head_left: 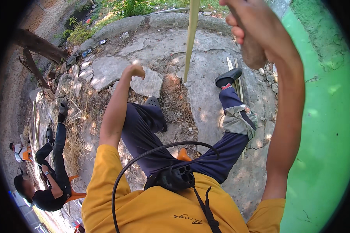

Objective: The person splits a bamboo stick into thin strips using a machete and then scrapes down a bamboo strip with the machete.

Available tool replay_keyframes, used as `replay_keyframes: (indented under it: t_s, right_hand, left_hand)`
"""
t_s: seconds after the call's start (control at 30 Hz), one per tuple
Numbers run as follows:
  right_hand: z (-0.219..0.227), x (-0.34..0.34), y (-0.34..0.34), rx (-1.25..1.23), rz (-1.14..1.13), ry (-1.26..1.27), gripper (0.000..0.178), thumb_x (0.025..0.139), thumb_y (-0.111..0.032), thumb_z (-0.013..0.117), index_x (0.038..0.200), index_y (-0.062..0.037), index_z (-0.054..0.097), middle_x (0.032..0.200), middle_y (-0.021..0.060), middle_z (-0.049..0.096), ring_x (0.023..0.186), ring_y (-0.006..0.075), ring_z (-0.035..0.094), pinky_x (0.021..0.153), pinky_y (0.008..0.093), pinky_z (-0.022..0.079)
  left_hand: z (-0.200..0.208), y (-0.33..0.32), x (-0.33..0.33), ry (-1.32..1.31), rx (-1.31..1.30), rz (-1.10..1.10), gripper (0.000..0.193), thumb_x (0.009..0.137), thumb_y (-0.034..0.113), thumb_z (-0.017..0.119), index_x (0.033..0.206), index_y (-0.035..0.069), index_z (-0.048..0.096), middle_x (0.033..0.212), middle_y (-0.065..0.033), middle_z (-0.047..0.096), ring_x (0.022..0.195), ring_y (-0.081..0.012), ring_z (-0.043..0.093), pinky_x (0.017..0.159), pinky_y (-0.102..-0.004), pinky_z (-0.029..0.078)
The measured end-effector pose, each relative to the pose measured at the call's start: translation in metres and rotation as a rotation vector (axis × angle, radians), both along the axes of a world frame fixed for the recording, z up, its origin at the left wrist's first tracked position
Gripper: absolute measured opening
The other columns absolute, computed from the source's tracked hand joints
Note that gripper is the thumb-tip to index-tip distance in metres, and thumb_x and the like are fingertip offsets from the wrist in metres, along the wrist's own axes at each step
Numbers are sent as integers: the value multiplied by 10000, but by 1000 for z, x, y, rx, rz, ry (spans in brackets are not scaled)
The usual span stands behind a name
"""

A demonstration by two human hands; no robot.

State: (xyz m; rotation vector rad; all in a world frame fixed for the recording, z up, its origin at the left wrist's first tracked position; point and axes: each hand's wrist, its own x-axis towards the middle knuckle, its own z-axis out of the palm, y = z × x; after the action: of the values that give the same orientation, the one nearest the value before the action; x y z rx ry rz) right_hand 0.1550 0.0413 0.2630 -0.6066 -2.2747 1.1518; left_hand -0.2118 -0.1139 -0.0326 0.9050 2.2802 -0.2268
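Observation:
High at the right, my right hand (256, 23) is wrapped round a thick brown wooden handle (254, 54). Whatever the handle belongs to lies beyond the upper edge. My left hand (134, 71) hangs in the air at the left with bent, loose fingers and nothing visible in it. Between my hands a long pale strip (191, 39), like split bamboo, runs down from the upper edge to a narrow tip. Neither hand visibly touches it. Beside my dark shoe (228, 77), more thin pale strips (240, 86) lie on the ground.
I sit with knees apart over cracked concrete (212, 105). A green wall (319, 128) rises close at my right. A low stone kerb (175, 21) curves across the far side. At the left are a seated person (52, 186), an orange stool (74, 194) and a tree trunk (41, 44).

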Motion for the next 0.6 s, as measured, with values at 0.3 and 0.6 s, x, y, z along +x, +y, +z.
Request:
replay_keyframes:
  t_s: [0.3,0.6]
  right_hand:
    - [-15,-25,8,-51,-41,76,480,1006,-406,551,765,8,581,631,39,595,487,111,569,491,279,496]
    - [-2,-7,38,-6,-71,38,450,995,-471,571,968,-23,544,673,-18,515,520,54,493,470,243,440]
  left_hand:
    - [3,-6,4,53,-40,-56,629,764,276,703,1317,2,579,1417,-226,560,1234,-381,593,963,-465,526]
    - [5,4,8,41,19,8,643,755,299,702,1319,4,610,1435,-205,550,1286,-389,554,1033,-459,476]
